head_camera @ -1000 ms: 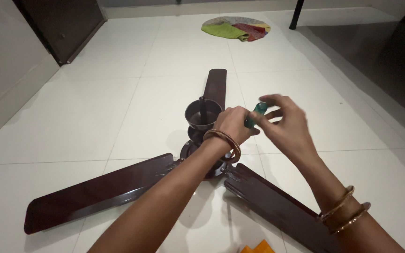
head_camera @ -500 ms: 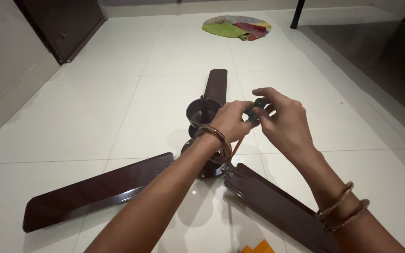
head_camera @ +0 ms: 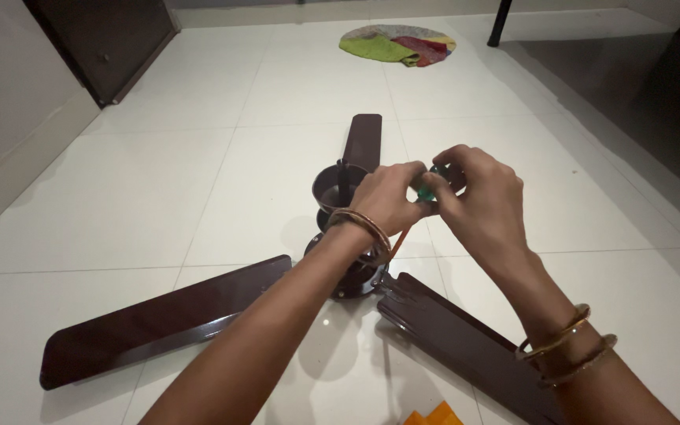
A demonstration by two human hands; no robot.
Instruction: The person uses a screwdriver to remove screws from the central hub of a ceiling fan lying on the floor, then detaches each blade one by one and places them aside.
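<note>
Near the middle of the frame the left hand [head_camera: 387, 201] and the right hand [head_camera: 478, 197] meet, fingers closed together on a small green screwdriver handle [head_camera: 428, 182]. Only a bit of the green shows between the fingertips, so the exact grip of each hand is hard to make out. A thin orange shaft [head_camera: 401, 238] runs down from under the left hand toward the fan. Both wrists wear bangles.

Just below and behind the hands lies a dark brown ceiling fan [head_camera: 348, 275] on the white tiled floor [head_camera: 159, 197]. Its cup-shaped cover [head_camera: 338, 189] stands upright just left of the left hand. One blade points to the upper middle of the frame, one to the lower left, one to the lower right.

A round multicoloured mat [head_camera: 397, 45] lies at the top centre. An orange scrap [head_camera: 434, 415] peeks in at the bottom edge. A dark door [head_camera: 104, 39] stands at the upper left.
</note>
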